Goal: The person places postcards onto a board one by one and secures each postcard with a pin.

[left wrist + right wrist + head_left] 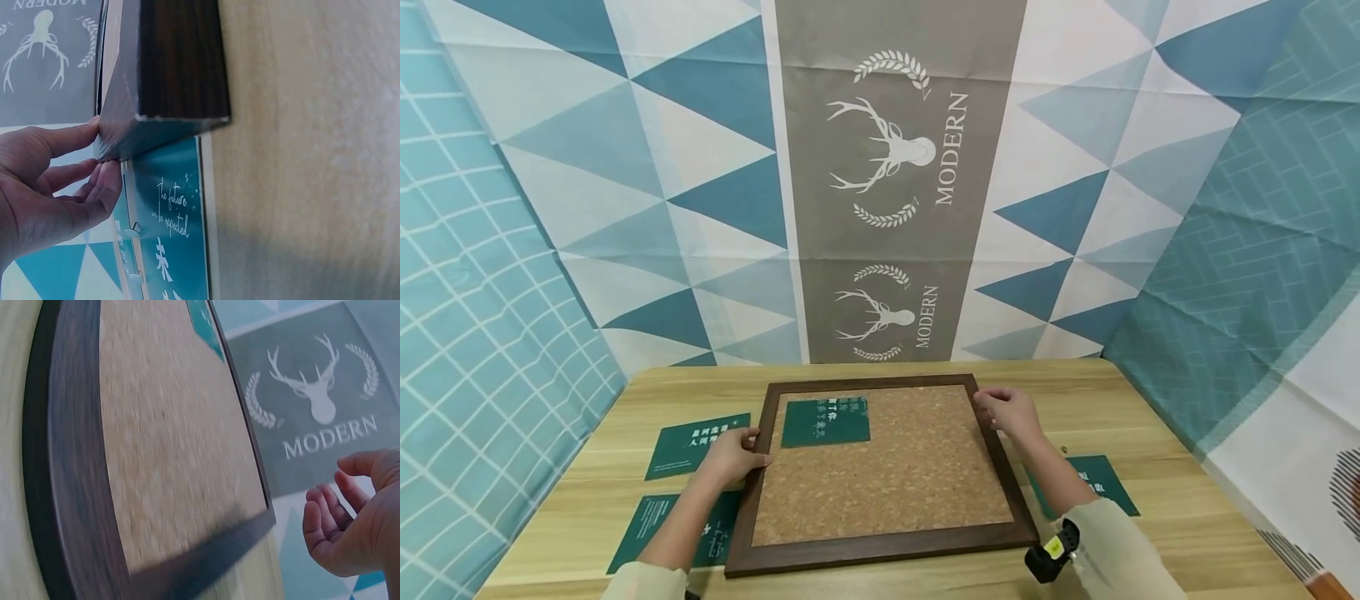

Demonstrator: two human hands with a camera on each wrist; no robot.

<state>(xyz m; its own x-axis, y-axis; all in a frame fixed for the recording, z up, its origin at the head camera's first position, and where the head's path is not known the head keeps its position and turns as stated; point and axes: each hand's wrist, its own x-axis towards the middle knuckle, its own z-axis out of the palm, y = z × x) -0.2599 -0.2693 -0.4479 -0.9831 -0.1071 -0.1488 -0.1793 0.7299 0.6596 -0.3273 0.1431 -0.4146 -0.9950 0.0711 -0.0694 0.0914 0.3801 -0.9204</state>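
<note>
A corkboard (917, 483) in a dark brown wooden frame lies flat before me. My left hand (735, 457) grips its left side, the thumb on the frame and the fingertips at the outer edge, as the left wrist view also shows. Beside the frame's upper right side is my right hand (1009, 412); in the right wrist view this hand (356, 519) has loosely bent fingers, apart from the frame and holding nothing. A dark green card (827, 423) with white writing lies on the cork at the upper left.
Two more green cards lie left of the board on the wooden table (1120, 417), one upper card (677, 450) and one lower card (642, 525), partly behind my left arm. Another green card (1108, 483) shows beyond my right forearm. Patterned cloth (700, 167) hangs behind the table.
</note>
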